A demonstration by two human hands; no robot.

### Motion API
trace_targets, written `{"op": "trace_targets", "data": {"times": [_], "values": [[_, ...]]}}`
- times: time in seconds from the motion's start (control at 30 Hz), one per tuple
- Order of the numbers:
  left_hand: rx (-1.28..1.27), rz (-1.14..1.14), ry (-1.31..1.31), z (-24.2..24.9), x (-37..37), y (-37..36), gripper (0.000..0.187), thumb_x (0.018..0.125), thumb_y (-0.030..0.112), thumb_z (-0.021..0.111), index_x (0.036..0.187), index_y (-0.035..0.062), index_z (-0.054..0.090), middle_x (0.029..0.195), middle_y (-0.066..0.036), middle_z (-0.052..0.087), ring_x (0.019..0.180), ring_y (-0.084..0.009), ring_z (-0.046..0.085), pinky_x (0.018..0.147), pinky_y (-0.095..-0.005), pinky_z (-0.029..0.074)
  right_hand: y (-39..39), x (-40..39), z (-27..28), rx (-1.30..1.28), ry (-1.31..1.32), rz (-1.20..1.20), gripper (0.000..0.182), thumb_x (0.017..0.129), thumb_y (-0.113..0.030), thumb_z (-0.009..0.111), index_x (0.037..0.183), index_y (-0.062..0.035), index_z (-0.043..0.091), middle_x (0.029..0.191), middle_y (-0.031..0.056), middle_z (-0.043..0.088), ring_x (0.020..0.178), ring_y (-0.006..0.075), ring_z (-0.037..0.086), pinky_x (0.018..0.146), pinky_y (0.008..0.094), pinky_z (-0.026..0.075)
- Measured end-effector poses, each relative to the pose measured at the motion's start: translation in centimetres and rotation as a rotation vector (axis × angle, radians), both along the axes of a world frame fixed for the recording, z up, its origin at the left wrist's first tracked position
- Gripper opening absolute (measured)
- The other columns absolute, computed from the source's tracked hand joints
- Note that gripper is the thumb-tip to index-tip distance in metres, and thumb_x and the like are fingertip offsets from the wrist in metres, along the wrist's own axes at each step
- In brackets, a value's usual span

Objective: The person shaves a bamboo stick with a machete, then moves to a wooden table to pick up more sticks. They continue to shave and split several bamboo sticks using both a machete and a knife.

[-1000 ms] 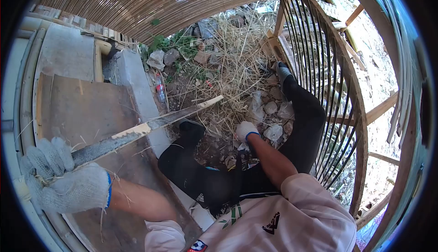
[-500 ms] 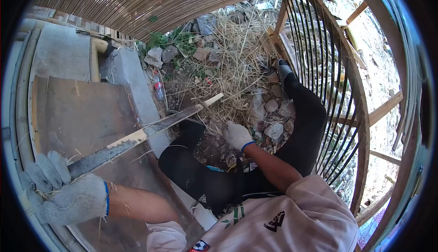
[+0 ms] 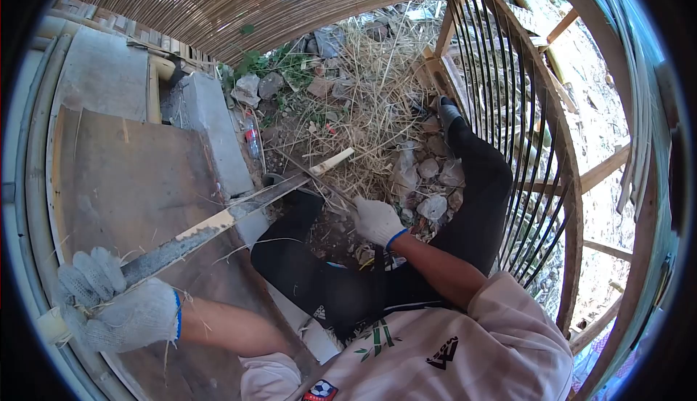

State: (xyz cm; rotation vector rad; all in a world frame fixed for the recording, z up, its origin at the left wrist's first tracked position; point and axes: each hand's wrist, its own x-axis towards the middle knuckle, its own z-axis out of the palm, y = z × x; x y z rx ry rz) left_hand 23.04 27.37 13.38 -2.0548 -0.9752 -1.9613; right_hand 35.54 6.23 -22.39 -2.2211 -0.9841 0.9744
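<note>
the left hand (image 3: 116,306), in a white knitted work glove with a blue cuff, is closed in a fist around the near end of a long flat grey-and-pale bamboo strip (image 3: 218,221). the strip runs up and to the right from that fist, across the brown weathered wooden board (image 3: 131,183) the hand lies over, past the edge of a grey concrete block (image 3: 210,128), and ends in a pale tip over the dry straw.

the right hand (image 3: 376,219), in the same kind of white glove, is stretched forward between the person's knees, its fingers curled down around a thin dark stick (image 3: 319,180) that lies across the strip's far end; how firmly it grips cannot be told. the hand is just beside the pile of pale grey stones (image 3: 432,183) and the scattered dry yellow straw (image 3: 370,88) on the ground.

both legs in black trousers (image 3: 319,285) are spread either side of that hand. beyond the right leg stands a curved frame of thin dark bamboo slats (image 3: 508,110). a small clear plastic bottle with a red label (image 3: 253,141) lies near the concrete block, and a woven reed screen (image 3: 239,1) arcs across the top.
</note>
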Motion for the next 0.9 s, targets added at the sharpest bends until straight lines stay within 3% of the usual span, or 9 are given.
{"op": "trace_targets", "data": {"times": [0.17,0.23,0.27,0.37,0.43,0.57,0.63,0.83,0.9], "values": [[-0.039,0.080,0.037,0.3,-0.1,0.3,0.051,0.107,0.028,0.040,0.117,-0.0179,0.059,0.095,-0.028,0.069,0.069,-0.0299,0.070,0.056,-0.0335,0.062,0.1,-0.7,-2.9,0.307,-0.011,0.030,0.028,0.100,-0.031,0.058,0.108,-0.0039,0.060,0.087,0.0236,0.072,0.086,0.0443,0.072,0.076,0.0569,0.056],[-0.315,-1.493,-0.157,0.6,-1.2,2.8,0.049,0.106,0.026,0.039,0.116,-0.0181,0.060,0.093,-0.028,0.069,0.069,-0.0298,0.070,0.057,-0.0334,0.062,1.1,0.8,-5.4,-0.092,-0.003,-0.055,0.029,0.100,-0.031,0.058,0.110,-0.0035,0.060,0.089,0.0249,0.073,0.087,0.0445,0.073,0.077,0.0564,0.057],[-0.303,-1.517,-0.146,0.8,-1.6,3.9,0.049,0.106,0.026,0.039,0.116,-0.0181,0.060,0.093,-0.028,0.069,0.069,-0.0298,0.070,0.057,-0.0334,0.062,0.8,0.6,-5.3,-0.088,-0.007,-0.061,0.031,0.101,-0.031,0.058,0.111,-0.0021,0.060,0.089,0.0263,0.073,0.085,0.0453,0.073,0.078,0.0568,0.057],[-0.314,-1.424,-0.169,0.2,-1.7,2.9,0.052,0.106,0.028,0.040,0.117,-0.0197,0.058,0.091,-0.028,0.068,0.070,-0.0301,0.070,0.058,-0.0332,0.063,0.4,-0.1,-2.8,-0.032,-0.011,-0.037,0.031,0.101,-0.032,0.058,0.109,-0.0014,0.060,0.087,0.0258,0.072,0.084,0.0454,0.073,0.077,0.0572,0.057],[-0.052,-0.130,-0.175,0.2,3.0,-1.0,0.069,0.108,0.048,0.043,0.119,-0.0191,0.057,0.086,-0.022,0.064,0.064,-0.0242,0.062,0.048,-0.0328,0.050,0.0,-0.8,1.1,0.073,-0.016,-0.062,0.029,0.101,-0.031,0.058,0.107,-0.0022,0.060,0.086,0.0250,0.072,0.084,0.0451,0.072,0.076,0.0569,0.056],[0.016,-0.207,-0.087,-0.2,0.8,0.1,0.061,0.107,0.035,0.046,0.125,-0.0227,0.054,0.101,-0.031,0.068,0.077,-0.0315,0.073,0.063,-0.0340,0.065,0.5,-0.3,-2.7,0.284,-0.006,-0.014,0.027,0.100,-0.029,0.059,0.106,-0.0021,0.061,0.089,0.0251,0.073,0.087,0.0446,0.073,0.076,0.0551,0.057],[-0.087,-0.457,-0.198,-0.1,1.4,-0.4,0.050,0.106,0.029,0.047,0.115,-0.0196,0.055,0.090,-0.023,0.064,0.068,-0.0247,0.065,0.052,-0.0283,0.056,1.2,1.5,-7.0,-0.220,0.000,-0.104,0.028,0.099,-0.028,0.059,0.108,-0.0026,0.065,0.098,0.0258,0.074,0.096,0.0431,0.073,0.082,0.0510,0.059],[-0.269,-0.615,-0.436,1.6,2.9,-1.0,0.026,0.101,0.017,0.049,0.093,-0.0077,0.050,0.070,-0.004,0.033,0.057,-0.0132,0.030,0.045,-0.0281,0.021,0.9,3.3,-5.1,-0.135,0.236,-0.021,0.039,0.103,-0.033,0.052,0.108,0.0019,0.068,0.102,0.0321,0.072,0.104,0.0479,0.071,0.092,0.0555,0.055],[-0.189,-0.544,-0.393,1.7,4.1,-1.4,0.027,0.101,0.018,0.049,0.095,-0.0089,0.051,0.070,-0.004,0.034,0.057,-0.0137,0.030,0.045,-0.0287,0.022,0.8,2.7,-6.8,-0.128,0.273,-0.034,0.044,0.104,-0.035,0.050,0.107,0.0046,0.068,0.103,0.0337,0.071,0.103,0.0503,0.069,0.094,0.0582,0.054]]}}
